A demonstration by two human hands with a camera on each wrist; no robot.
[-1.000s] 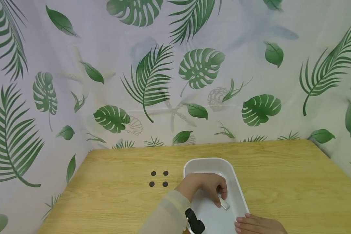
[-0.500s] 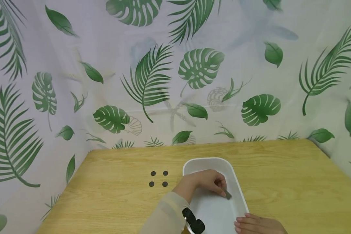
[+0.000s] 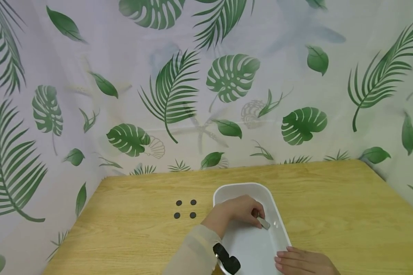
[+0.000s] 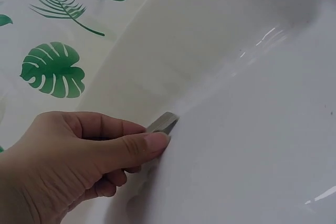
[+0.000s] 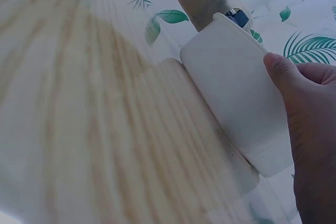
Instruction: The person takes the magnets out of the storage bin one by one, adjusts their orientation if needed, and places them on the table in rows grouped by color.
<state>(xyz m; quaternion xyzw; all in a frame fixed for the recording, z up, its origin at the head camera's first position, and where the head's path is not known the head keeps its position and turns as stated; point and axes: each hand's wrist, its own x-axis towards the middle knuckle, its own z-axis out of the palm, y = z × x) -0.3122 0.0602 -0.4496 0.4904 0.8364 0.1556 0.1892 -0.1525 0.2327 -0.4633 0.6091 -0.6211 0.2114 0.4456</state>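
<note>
My left hand [image 3: 242, 209] reaches into a white rectangular tub [image 3: 251, 246] and pinches a small, flat grey piece [image 3: 264, 223] between thumb and fingers. In the left wrist view the grey piece [image 4: 163, 123] is a short rectangular strip, its lower end hidden by the thumb and its free end at the foot of the tub's inner wall. My right hand [image 3: 304, 261] holds the tub's right rim, fingers laid over the edge. The right wrist view shows the right thumb [image 5: 278, 69] at the rim, on the outside of the tub wall [image 5: 236, 82].
Several small black discs [image 3: 193, 202] lie in a square pattern on the wooden table [image 3: 141, 236], left of the tub. A leaf-patterned cloth [image 3: 199, 95] hangs behind and at the sides. A black camera [image 3: 227, 259] is strapped to my left wrist.
My left hand has moved a little farther back along the tub's right inner side, turning the grey piece as it goes. My right hand stays on the rim. The head view has shifted slightly.
</note>
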